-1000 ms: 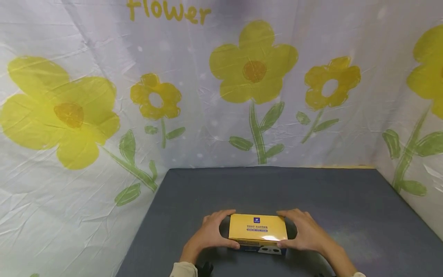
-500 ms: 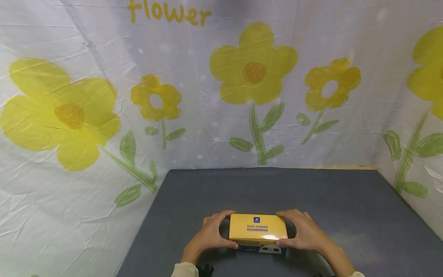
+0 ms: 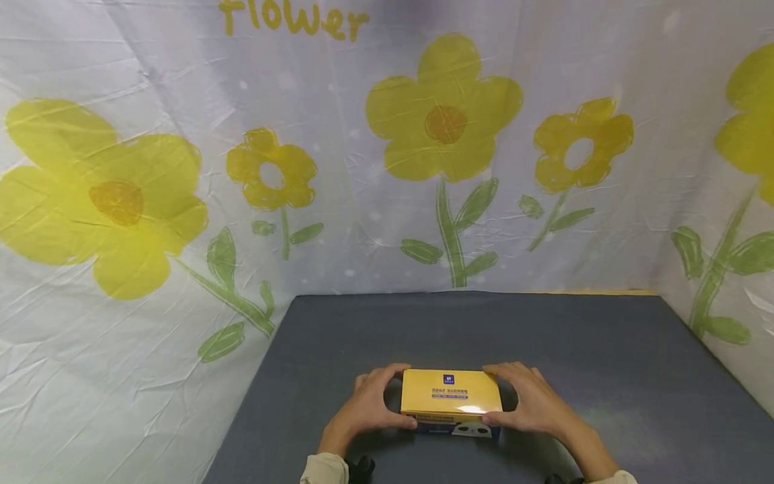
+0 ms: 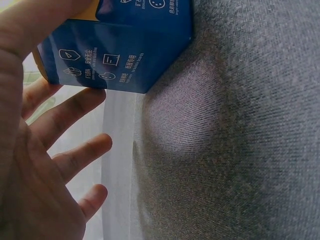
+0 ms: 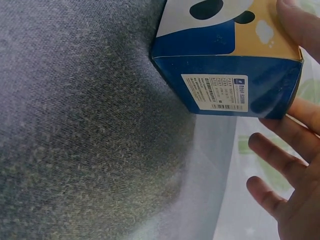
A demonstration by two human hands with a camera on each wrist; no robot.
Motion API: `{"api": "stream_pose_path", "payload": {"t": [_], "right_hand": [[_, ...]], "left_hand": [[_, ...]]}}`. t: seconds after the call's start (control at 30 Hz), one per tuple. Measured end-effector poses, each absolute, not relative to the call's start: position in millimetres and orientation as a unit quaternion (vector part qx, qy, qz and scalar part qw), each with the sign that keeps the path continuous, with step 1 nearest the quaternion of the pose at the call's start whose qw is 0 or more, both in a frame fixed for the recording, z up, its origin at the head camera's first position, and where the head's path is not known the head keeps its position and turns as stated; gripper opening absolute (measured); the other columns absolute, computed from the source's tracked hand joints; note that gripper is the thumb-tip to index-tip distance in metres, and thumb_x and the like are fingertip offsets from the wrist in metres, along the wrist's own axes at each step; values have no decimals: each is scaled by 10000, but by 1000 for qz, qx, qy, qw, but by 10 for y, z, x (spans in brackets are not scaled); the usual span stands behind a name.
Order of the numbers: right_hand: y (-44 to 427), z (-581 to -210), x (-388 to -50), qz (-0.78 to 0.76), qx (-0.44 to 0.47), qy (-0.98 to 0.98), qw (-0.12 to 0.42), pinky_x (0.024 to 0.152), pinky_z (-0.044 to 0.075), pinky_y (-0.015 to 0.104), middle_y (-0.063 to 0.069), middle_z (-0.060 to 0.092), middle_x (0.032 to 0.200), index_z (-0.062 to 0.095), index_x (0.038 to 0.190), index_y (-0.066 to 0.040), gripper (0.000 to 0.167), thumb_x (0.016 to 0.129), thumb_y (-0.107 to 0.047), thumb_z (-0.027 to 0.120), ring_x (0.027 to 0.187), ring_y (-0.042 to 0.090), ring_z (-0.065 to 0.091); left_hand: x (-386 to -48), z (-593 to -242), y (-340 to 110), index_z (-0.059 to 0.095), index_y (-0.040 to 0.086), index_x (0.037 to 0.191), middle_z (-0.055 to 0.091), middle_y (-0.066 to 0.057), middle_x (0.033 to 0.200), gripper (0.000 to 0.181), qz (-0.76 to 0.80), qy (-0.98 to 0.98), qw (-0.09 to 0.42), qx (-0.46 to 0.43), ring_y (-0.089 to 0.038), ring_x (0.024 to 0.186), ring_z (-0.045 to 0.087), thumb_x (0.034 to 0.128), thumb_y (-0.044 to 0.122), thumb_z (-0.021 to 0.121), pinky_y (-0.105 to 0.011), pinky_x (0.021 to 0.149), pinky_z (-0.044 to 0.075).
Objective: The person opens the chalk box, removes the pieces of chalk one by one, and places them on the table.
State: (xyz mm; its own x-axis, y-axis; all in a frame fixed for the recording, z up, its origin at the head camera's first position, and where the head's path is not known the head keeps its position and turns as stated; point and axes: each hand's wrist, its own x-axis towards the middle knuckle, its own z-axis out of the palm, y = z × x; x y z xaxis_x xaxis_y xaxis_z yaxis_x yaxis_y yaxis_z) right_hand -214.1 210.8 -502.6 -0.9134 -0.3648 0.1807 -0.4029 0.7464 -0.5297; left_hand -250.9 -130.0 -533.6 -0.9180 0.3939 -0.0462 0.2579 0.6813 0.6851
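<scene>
A yellow and blue cardboard box point(image 3: 450, 393) with a panda face on its near side sits on the dark grey table, near the front. My left hand point(image 3: 370, 407) grips its left end, thumb on the near side and fingers at the far side. At the opposite end my right hand point(image 3: 529, 403) holds the box the same way. The left wrist view shows a blue end panel point(image 4: 100, 60) with white icons, the lower fingers spread apart from it. On the other end, in the right wrist view, is a white barcode label point(image 5: 216, 92).
The dark grey table point(image 3: 459, 329) stretches away behind the box. A white cloth point(image 3: 351, 222) printed with yellow flowers hangs behind the table and along both sides. Cream sleeve cuffs point(image 3: 324, 468) show at the bottom edge.
Both hands keep their hold at the two ends of the box. The box and hands sit very slightly higher in the head view, and the background has shifted a little too.
</scene>
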Motion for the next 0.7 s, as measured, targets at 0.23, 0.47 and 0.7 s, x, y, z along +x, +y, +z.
{"api": "stream_pose_path", "payload": {"t": [0.23,0.47,0.7], "right_hand": [[2113,-5036,-2183,302,200,-932,26,957,379,660,86,656,1339,614,1389,-101,889,713,-630,843,1224,367,576],[2102,-5062,-2199,306,196,-931,35,975,350,711,101,649,1347,604,1401,-99,877,725,-602,848,1235,380,566],[2076,-5045,-2199,291,203,-933,54,947,367,655,114,639,1360,600,1404,-82,870,734,-575,855,1226,369,557]], "left_hand": [[-2551,-5321,-1305,455,402,1492,533,-11,1484,973,363,909,101,178,-340,1358,390,651,582,910,-675,1038,308],[-2592,-5348,-1304,436,415,1503,521,-23,1498,987,367,908,103,172,-362,1379,392,653,594,904,-693,1055,302],[-2597,-5437,-1296,339,476,1538,437,-24,1598,1036,399,895,112,167,-392,1438,401,675,559,906,-730,1081,281]]}}
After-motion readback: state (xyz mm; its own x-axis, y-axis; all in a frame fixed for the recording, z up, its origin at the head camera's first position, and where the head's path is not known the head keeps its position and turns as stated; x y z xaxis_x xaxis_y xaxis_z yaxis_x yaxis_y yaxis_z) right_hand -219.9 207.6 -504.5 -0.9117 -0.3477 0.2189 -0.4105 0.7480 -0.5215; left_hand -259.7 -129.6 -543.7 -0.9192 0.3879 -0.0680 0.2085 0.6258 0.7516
